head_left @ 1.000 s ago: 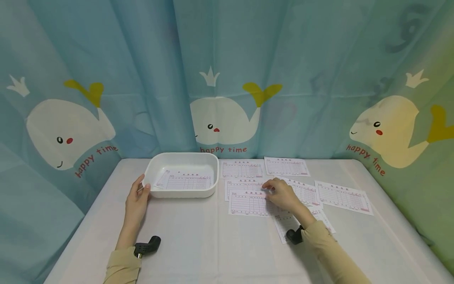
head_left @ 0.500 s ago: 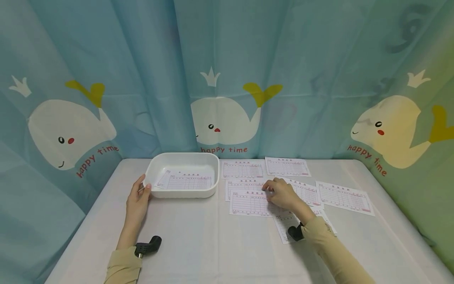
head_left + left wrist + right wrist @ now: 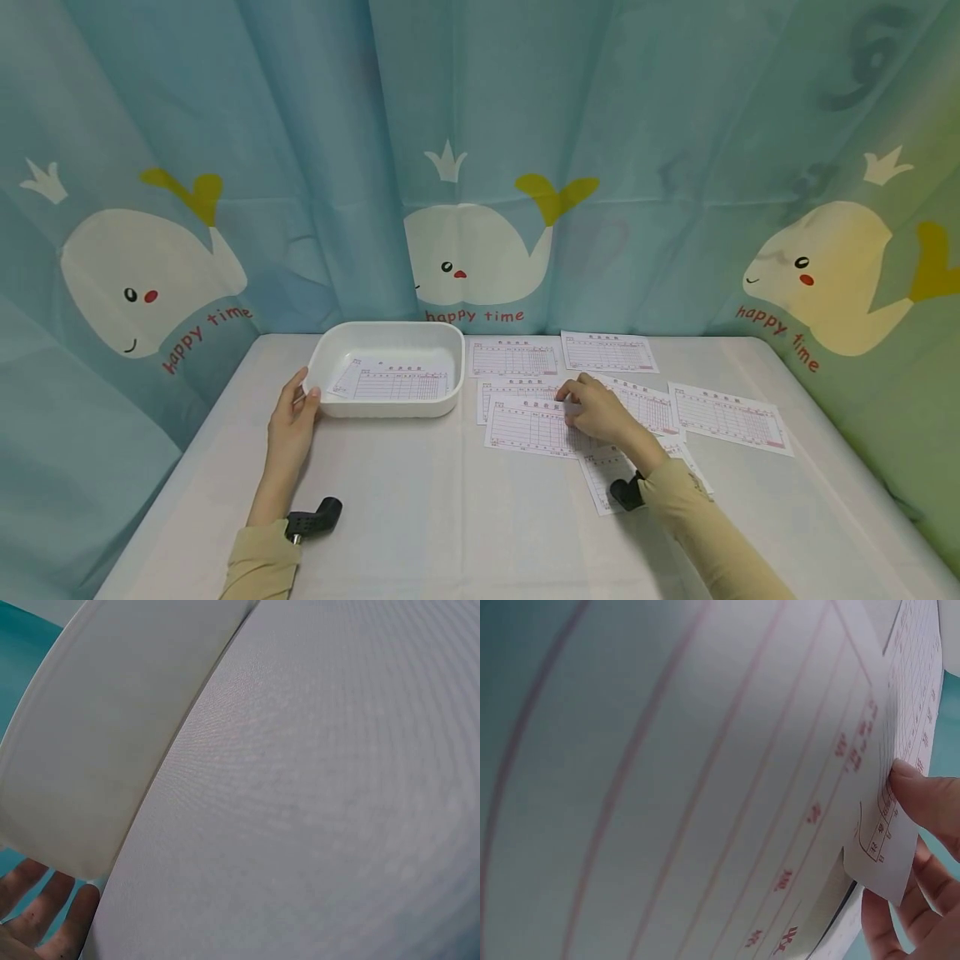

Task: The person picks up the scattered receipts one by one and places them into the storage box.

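In the head view, my right hand (image 3: 596, 410) is over a group of white paper slips printed with red form tables. It pinches the edge of the front slip (image 3: 525, 427); in the right wrist view the thumb (image 3: 911, 787) lies on top of the slip (image 3: 881, 862), fingers underneath. Another slip (image 3: 498, 389) lies partly behind it. My left hand (image 3: 288, 425) rests against the left front corner of a white plastic tray (image 3: 390, 409), its fingers (image 3: 45, 904) fairly straight along the tray's end. Inside the tray lie a few similar slips (image 3: 401, 383).
Other slips lie around the right hand: two at the back (image 3: 513, 358) (image 3: 609, 352), one to the right (image 3: 731, 418), and one partly under the forearm (image 3: 600, 479). A white cloth (image 3: 420, 517) covers the table. Behind it hangs a blue whale-print curtain (image 3: 480, 100).
The front slip has turned slightly clockwise under my right hand, its left end shifting a little away from me. My left hand and the tray stay in place.
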Demonstrator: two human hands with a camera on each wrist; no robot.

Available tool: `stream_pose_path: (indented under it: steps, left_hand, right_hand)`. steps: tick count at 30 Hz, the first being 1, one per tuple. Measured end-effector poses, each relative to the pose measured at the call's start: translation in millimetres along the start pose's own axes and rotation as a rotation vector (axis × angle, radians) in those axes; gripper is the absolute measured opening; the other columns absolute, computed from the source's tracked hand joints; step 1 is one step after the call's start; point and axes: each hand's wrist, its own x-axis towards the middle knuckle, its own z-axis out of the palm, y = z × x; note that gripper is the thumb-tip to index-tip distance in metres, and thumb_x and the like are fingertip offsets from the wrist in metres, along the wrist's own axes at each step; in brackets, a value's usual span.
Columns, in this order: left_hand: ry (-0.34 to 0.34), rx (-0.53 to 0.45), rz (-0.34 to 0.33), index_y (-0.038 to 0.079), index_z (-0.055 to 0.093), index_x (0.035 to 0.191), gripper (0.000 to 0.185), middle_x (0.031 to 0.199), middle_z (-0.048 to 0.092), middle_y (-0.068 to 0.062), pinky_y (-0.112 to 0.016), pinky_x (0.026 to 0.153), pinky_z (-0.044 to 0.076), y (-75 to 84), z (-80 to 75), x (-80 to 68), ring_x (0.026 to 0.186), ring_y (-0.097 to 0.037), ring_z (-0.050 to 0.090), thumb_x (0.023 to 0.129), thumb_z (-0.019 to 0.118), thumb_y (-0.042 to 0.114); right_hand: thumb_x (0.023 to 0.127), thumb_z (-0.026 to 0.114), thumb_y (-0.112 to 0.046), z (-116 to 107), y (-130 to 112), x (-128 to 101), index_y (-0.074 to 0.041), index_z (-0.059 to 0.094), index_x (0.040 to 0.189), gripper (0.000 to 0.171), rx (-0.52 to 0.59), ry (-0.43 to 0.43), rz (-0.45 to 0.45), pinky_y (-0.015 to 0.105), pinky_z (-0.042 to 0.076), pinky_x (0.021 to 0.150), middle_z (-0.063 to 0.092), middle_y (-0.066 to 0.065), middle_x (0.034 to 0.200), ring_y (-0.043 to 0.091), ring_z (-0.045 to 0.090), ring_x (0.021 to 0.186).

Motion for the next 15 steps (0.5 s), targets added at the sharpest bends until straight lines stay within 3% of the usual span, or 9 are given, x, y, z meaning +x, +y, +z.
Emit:
stream_pose_path:
  steps: [8,10,12,15]
  left_hand:
    - [-0.003,-0.013,0.000,0.021,0.023,0.154,0.058,0.153,0.036,-0.018,-0.044,0.109,0.041,0.5,-0.3,-0.8,0.137,-0.034,0.042,0.102,0.040,0.041]
    - [-0.008,-0.019,0.001,0.021,0.023,0.154,0.058,0.153,0.035,-0.018,-0.033,0.107,0.044,0.8,-0.7,-1.5,0.137,-0.035,0.042,0.102,0.040,0.041]
    - [-0.011,-0.027,0.004,0.020,0.023,0.154,0.058,0.153,0.035,-0.019,-0.013,0.099,0.045,1.4,-1.2,-1.8,0.137,-0.035,0.041,0.102,0.041,0.039]
    - [-0.009,-0.036,0.007,0.019,0.023,0.154,0.058,0.153,0.035,-0.019,0.007,0.079,0.034,1.8,-1.3,-2.0,0.137,-0.036,0.041,0.102,0.042,0.038]
  right_hand:
    - [0.082,0.061,0.006,-1.2,0.6,-0.9,-0.009,0.066,0.108,0.031,0.055,-0.014,0.039,0.046,0.046,0.086,0.062,0.010,0.100,0.025,0.053,0.095]
    - [0.081,0.056,0.010,-1.4,1.7,-0.8,-0.009,0.066,0.110,0.035,0.075,-0.007,0.044,0.047,0.046,0.088,0.063,0.011,0.102,0.026,0.054,0.096]
    - [0.080,0.053,0.012,-1.6,2.6,-1.1,-0.009,0.066,0.110,0.039,0.091,0.005,0.041,0.046,0.047,0.088,0.064,0.011,0.101,0.025,0.055,0.095]
    - [0.081,0.051,0.013,-2.2,3.4,-1.8,-0.008,0.067,0.109,0.039,0.113,0.023,0.031,0.045,0.048,0.086,0.063,0.011,0.099,0.024,0.055,0.091]
